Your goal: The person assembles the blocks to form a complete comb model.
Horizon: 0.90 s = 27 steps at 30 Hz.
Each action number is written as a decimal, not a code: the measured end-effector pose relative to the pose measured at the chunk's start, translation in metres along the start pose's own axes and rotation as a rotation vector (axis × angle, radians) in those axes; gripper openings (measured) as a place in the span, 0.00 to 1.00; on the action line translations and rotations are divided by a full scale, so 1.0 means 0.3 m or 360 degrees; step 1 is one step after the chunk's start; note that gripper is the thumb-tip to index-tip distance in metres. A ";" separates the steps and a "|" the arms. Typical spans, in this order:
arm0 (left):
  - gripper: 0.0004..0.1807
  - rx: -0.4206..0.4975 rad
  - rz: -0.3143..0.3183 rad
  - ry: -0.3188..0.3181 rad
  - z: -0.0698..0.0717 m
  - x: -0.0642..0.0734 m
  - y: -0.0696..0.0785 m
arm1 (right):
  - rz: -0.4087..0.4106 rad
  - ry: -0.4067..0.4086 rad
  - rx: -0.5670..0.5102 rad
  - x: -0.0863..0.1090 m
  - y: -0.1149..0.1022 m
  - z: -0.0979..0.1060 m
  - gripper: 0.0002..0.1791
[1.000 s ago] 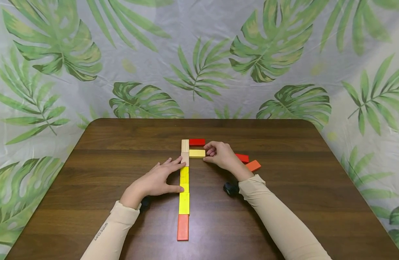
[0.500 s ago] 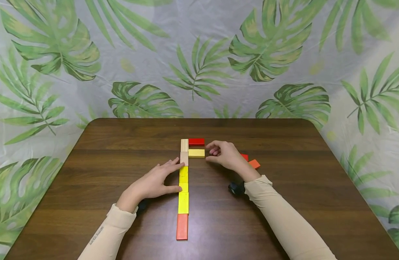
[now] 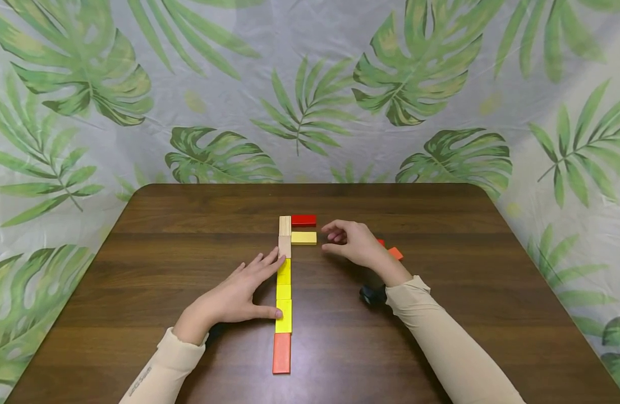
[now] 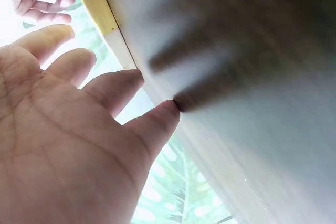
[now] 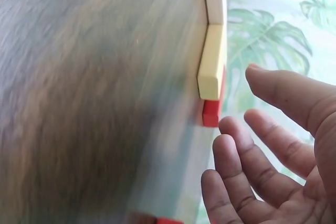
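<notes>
A straight column of wooden blocks runs toward me: a ridged natural block [image 3: 285, 225], a plain natural block [image 3: 284, 247], several yellow blocks [image 3: 284, 325] and a red-orange block [image 3: 281, 353]. Two blocks jut rightward from its far end, a red block [image 3: 303, 220] and a pale yellow block [image 3: 303, 238]. My left hand [image 3: 231, 297] lies along the column's left side with fingers spread, index fingertip near the plain block, thumb tip over a yellow block. Just right of the pale yellow block, my right hand [image 3: 357, 244] has loosely bent fingers, thumb apart, holding nothing.
Behind the right wrist, a red block [image 3: 381, 242] and an orange block [image 3: 395, 253] lie partly hidden on the brown wooden table [image 3: 441, 224]. A leaf-patterned curtain [image 3: 310, 101] hangs behind the table's far edge.
My right hand has drawn back to the right, away from the pale yellow block. My left hand has shifted a little toward me, its thumb sliding down to a nearer yellow block.
</notes>
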State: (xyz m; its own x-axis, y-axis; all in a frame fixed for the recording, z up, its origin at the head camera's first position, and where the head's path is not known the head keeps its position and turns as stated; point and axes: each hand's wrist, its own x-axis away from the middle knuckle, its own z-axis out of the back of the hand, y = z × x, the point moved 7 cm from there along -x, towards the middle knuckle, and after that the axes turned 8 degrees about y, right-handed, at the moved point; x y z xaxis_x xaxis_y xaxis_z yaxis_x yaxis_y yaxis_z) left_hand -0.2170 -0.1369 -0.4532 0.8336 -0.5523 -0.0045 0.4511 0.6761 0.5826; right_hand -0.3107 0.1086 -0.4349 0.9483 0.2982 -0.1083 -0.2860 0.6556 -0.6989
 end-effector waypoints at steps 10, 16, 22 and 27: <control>0.59 -0.0045 -0.0021 -0.0019 -0.015 0.020 0.012 | 0.0061 0.0009 0.0036 0.055 0.037 0.097 0.26; 0.57 -0.0056 -0.0030 -0.0028 -0.020 0.022 0.010 | -0.0002 0.0026 0.0131 0.088 0.091 0.157 0.28; 0.57 -0.0057 -0.0026 -0.0042 -0.027 0.020 0.003 | -0.0078 0.0004 0.0211 0.113 0.151 0.190 0.27; 0.57 -0.0057 -0.0019 -0.0047 -0.026 0.020 0.004 | -0.0117 -0.0007 0.0258 0.124 0.192 0.207 0.26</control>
State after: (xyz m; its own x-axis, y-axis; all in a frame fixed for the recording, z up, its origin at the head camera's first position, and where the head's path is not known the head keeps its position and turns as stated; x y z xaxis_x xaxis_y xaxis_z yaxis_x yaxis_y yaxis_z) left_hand -0.2090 -0.1357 -0.4589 0.8186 -0.5742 0.0127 0.4727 0.6862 0.5529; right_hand -0.3006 0.2005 -0.4354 0.9669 0.2483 -0.0578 -0.2348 0.7788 -0.5816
